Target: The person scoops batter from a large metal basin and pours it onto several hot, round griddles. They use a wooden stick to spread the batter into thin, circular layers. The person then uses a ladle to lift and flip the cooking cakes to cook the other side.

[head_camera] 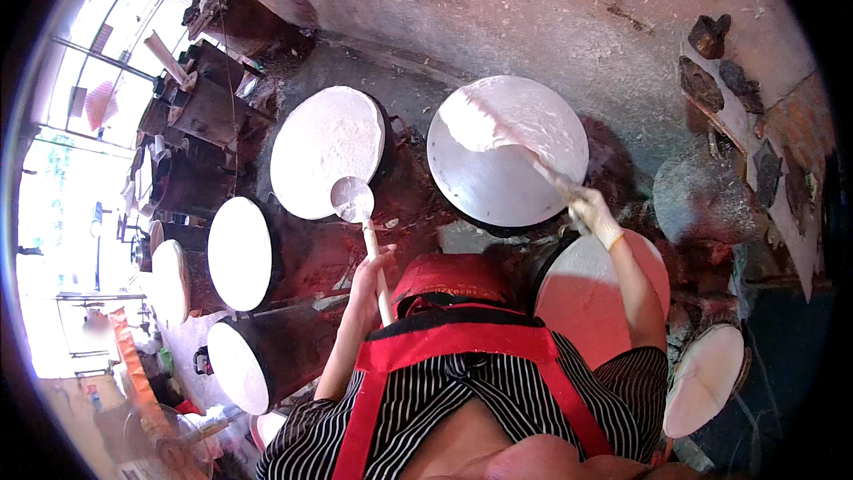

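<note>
My left hand (370, 273) grips the pale handle of a round ladle (352, 199). The ladle's bowl, wet with white residue, hangs over the near edge of a round griddle (323, 147) covered by a white batter layer. In my right hand (590, 212) is a wooden-handled spreader (548, 172), reaching over a second round griddle (496, 190). White batter (533, 113) coats the far part of that griddle, while bare grey metal shows on its near part. The spreader's working end is blurred against the batter.
More round white-topped griddles stand at left (240, 253), lower left (238, 367) and under my right forearm (580, 307). A round pale disc (705, 380) is at lower right. A stained wall (533, 7) rises behind, and a shelf (733, 127) holds dark objects.
</note>
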`<state>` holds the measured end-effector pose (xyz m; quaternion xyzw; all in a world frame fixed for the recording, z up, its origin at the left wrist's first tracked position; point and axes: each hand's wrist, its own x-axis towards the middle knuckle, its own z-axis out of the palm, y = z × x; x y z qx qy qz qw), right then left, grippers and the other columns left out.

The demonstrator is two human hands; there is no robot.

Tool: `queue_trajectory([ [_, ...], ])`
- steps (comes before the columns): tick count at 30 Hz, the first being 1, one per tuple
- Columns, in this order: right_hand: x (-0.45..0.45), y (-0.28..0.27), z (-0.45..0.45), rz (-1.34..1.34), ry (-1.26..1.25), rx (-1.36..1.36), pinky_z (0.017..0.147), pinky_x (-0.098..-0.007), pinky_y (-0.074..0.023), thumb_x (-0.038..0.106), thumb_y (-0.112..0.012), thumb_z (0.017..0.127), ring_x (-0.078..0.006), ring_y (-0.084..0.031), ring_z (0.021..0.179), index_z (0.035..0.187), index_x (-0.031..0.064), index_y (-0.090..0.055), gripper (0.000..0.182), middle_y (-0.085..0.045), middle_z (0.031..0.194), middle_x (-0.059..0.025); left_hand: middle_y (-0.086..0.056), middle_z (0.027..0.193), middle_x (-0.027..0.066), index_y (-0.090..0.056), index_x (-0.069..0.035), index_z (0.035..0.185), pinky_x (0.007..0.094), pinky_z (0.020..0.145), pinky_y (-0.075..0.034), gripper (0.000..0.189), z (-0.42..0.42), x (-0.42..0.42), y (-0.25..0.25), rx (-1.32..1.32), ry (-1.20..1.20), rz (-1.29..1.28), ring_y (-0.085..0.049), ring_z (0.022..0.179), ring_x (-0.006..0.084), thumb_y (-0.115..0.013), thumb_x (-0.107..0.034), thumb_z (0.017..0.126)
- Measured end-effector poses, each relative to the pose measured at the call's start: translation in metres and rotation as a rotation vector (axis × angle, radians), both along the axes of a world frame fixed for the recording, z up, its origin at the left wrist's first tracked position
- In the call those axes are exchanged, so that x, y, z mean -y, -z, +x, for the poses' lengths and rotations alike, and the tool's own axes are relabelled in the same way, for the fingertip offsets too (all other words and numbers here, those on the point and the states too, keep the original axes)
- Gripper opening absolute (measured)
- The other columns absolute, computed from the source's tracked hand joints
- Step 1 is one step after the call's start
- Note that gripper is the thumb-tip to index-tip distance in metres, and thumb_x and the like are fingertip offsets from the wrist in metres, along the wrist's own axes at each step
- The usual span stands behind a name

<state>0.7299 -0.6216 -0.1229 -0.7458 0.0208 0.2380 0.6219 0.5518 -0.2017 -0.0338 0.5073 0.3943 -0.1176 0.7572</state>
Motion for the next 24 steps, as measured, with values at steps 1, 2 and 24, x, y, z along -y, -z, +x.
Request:
queue_trajectory([
  [1,-0.008,-0.001,0.012,0.023,0.066,0.097,0.041,-0.0211,-0.0306,0.016,-0.059,0.086,-0.0053,-0.041,0.045,0.118,0.0074,-0.058,0.033,-0.047,0.059,0.0059,-0.06,0.09,0.0012,-0.058,-0.005,0.109,0.0228,0.065,-0.046,0.024,-0.004,0.0,0.003,0.002,0.009,-0.009,-0.055,0.077,0.0087,-0.055,-0.012,0.086],
  [2,-0.012,-0.005,0.019,0.007,0.218,0.002,0.04,-0.0212,-0.0302,0.012,-0.058,0.085,-0.005,-0.041,0.045,0.116,0.006,-0.059,0.032,-0.048,0.059,0.0058,-0.059,0.095,0.0013,-0.058,-0.005,0.11,0.0227,0.069,-0.046,0.025,-0.007,0.001,0.004,0.02,-0.002,0.001,-0.055,0.08,0.0086,-0.055,-0.011,0.086],
  [24,-0.012,0.042,-0.135,0.139,0.139,0.007,0.039,-0.0212,-0.0262,0.027,-0.063,0.085,-0.0029,-0.036,0.043,0.118,0.0123,-0.06,0.036,-0.045,0.057,0.0086,-0.056,0.09,0.0,-0.057,-0.003,0.111,0.0196,0.073,-0.04,0.029,-0.031,-0.031,0.012,0.035,0.187,0.141,-0.051,0.082,0.0078,-0.059,-0.012,0.083],
])
